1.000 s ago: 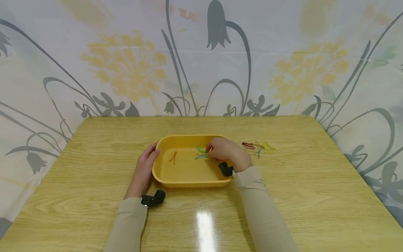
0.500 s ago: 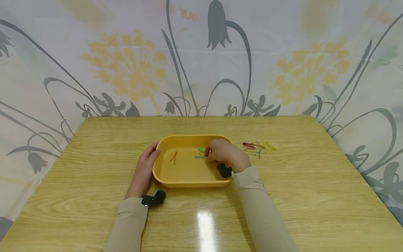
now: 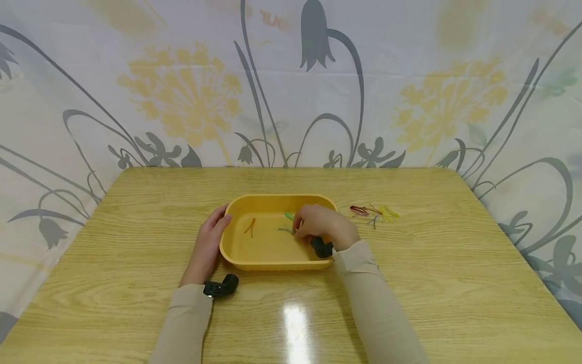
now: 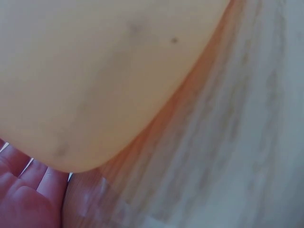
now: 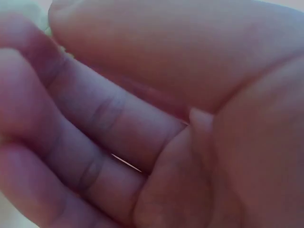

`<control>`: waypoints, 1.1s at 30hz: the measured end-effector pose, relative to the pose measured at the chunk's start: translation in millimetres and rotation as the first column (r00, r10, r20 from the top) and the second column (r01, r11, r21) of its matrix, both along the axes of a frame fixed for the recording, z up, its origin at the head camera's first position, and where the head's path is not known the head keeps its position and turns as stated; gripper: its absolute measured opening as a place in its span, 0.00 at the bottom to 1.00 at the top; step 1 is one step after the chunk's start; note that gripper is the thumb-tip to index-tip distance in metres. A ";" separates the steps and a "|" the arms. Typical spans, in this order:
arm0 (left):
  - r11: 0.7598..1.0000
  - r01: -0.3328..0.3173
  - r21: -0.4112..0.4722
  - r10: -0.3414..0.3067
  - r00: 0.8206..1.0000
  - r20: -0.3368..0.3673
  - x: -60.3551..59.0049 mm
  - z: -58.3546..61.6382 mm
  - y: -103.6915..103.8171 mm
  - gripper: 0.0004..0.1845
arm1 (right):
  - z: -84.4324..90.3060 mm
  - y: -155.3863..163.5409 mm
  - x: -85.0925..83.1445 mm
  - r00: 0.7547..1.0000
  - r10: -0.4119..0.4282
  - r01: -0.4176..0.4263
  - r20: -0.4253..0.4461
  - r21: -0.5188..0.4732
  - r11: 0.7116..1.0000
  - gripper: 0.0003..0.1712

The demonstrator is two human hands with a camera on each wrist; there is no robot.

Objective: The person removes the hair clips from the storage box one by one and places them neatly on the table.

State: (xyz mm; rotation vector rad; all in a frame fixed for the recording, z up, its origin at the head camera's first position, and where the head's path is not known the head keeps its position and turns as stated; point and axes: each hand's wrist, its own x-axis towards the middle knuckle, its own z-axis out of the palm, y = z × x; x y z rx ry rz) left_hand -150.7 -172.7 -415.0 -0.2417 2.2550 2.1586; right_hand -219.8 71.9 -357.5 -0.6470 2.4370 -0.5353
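Observation:
My left hand (image 3: 212, 230) holds the left end of the yellow tray (image 3: 277, 266), thumb at the rim and fingers along the outer wall. In the left wrist view, fingers (image 4: 33, 173) show beside the tray's pale side (image 4: 109, 80). Inside the tray, my right hand (image 3: 320, 222) has its thumb and index finger together at the end of a thin blue-green strand (image 3: 285, 230). A green strand (image 3: 288, 216) lies just behind those fingertips, partly covered. Further left in the tray rests an orange forked strand (image 3: 250, 227). The right wrist view shows curled fingers (image 5: 90, 99); the strand is hidden there.
Right of the tray, a small cluster lies on the wooden table (image 3: 454, 283): a dark red loop (image 3: 359, 210), a yellow bundle (image 3: 387, 213) and a blue-grey forked strand (image 3: 374, 220). A patterned cloth (image 3: 282, 91) stands behind the table.
My right hand has shifted slightly left within the tray, and the blue-green strand has moved left with its fingertips. The left hand and tray have stayed put.

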 end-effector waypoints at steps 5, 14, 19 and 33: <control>1.000 0.009 -0.003 -0.009 1.000 0.000 0.4 0.9 -0.2 0.24 | 0.6 -0.3 0.8 1.000 0.015 -0.014 -0.024 0.014 1.000 0.04; 1.000 0.003 0.015 -0.003 1.000 -0.009 -0.5 1.0 1.6 0.23 | 2.3 2.5 1.7 1.000 -0.004 0.003 -0.009 -0.042 0.999 0.06; 1.000 0.002 0.014 -0.002 1.000 -0.005 0.0 1.6 1.6 0.23 | 2.3 4.3 0.7 0.999 -0.037 0.037 -0.014 -0.063 0.997 0.08; 1.000 0.011 -0.013 -0.011 1.000 -0.013 0.6 -0.4 -0.8 0.24 | 9.8 5.7 0.1 0.984 -0.108 0.087 -0.145 -0.149 0.985 0.22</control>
